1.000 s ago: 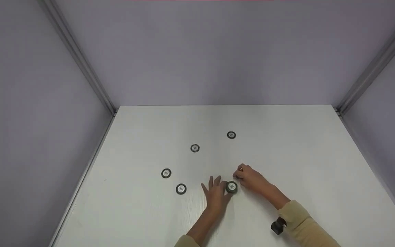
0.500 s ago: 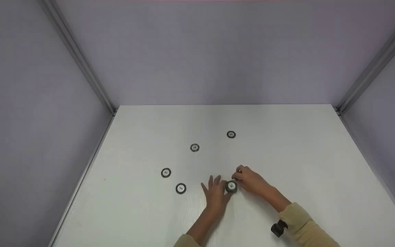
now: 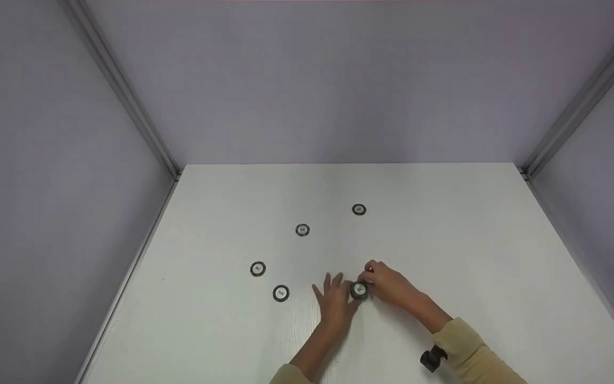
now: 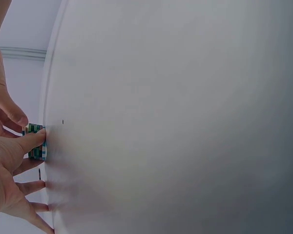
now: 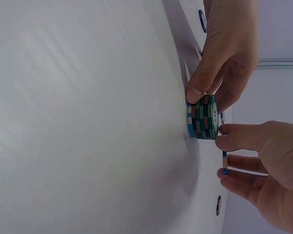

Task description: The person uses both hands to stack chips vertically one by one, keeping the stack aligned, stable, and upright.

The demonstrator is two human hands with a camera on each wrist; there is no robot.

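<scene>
**Chip stack (image 3: pixel 360 290) braced between two hands near the table's front edge**

Right-hand fingertips (image 5: pixel 223 142) touch the rim of the stack on its right side. Lower fingers of the same hand pinch a single chip (image 5: pixel 224 164) on edge, so the right hand (image 3: pixel 389 282) is curled around that one chip. Opposite it, the left thumb (image 5: pixel 193 92) presses the stack's left side. The other fingers of the left hand (image 3: pixel 333 304) lie straight and spread on the table (image 3: pixel 445 224), holding nothing.

The stack stands upright on the white table, several green, brown and blue-edged chips high. It sits between the two hands, toward the near middle of the surface.

Four flat chips lie apart from it. One is just left of the left hand (image 3: pixel 281 293) and one is beyond that (image 3: pixel 257 269). Two more lie farther back (image 3: pixel 302 230) and (image 3: pixel 359 209). A beige sleeve (image 3: pixel 472 352) with a black wrist mount (image 3: pixel 431 358) covers the right forearm.

In my judgement, doing this step well means keeping the left thumb's pressure light and level so the column neither slides nor shears. The pinched chip should be turned flat and centred over the top face before the fingers ease off. Its rim should line up with the chips below, since an off-centre landing could tip the upper chips.
</scene>
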